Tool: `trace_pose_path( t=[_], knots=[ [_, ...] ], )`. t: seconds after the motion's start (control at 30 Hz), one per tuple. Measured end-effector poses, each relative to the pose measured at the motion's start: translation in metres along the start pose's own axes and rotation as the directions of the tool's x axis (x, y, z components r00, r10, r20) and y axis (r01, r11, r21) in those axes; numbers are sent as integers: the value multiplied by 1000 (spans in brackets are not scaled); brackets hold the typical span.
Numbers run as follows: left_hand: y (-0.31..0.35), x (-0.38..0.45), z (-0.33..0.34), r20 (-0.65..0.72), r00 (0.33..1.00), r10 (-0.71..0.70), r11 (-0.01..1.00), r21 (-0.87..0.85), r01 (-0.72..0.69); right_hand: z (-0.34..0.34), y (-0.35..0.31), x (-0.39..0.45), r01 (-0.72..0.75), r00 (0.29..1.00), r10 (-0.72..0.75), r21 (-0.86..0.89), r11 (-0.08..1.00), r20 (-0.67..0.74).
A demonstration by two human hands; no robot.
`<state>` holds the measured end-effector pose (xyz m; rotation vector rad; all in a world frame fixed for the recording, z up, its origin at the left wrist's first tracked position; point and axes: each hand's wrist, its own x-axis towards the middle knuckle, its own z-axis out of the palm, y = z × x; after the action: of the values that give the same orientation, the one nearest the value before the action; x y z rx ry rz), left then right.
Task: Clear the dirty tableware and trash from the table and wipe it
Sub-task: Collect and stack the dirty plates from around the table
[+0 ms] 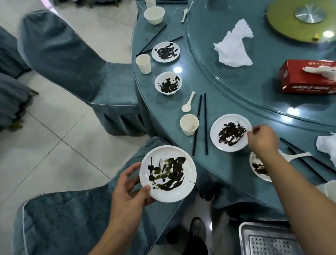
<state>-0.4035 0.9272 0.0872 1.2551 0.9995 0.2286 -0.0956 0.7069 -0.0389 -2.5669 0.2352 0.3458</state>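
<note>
1. Two soiled plates: near-left plate [167, 173] held off the table's [245, 103] edge, gripped at its left rim by left hand [128, 189].
2. Second plate [231, 132] on table, right rim pinched by right hand [262, 140].

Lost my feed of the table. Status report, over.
Left hand holds a sauce-smeared white plate off the table. Right hand pinches the rim of a second dirty white plate on the table. Black chopsticks lie beside it.

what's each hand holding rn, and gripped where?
Left hand holds a dirty plate by its left rim, off the table. Right hand pinches the right rim of a second dirty plate, on the table.
</note>
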Motion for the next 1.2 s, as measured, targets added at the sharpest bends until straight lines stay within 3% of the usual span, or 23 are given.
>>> trace_pose_path(
  t=[0.13, 0.23, 0.47, 0.83, 1.2],
  knots=[
    [-5, -7, -28, 11, 1000, 3, 1000, -13, -2, -29, -3, -55, -22, 990, 59, 272, 962, -130],
    [-6, -15, -56, 66, 998, 12, 999, -33, -10, -35, -9, -107, -15, 985, 77, 372, 928, -153],
    [-1, -31, -156, 142, 987, 77, 995, -68, -68, 1, -75, -288, 124, 992, -99, 535, 836, -75],
    [12, -55, -320, 83, 988, 133, 979, -167, -118, 90, -179, -462, 323, 924, -382, 489, 810, 22],
    [45, 30, -376, 108, 986, 127, 981, -162, -109, 154, -265, -462, 317, 896, -435, 560, 765, 88]
  ],
)
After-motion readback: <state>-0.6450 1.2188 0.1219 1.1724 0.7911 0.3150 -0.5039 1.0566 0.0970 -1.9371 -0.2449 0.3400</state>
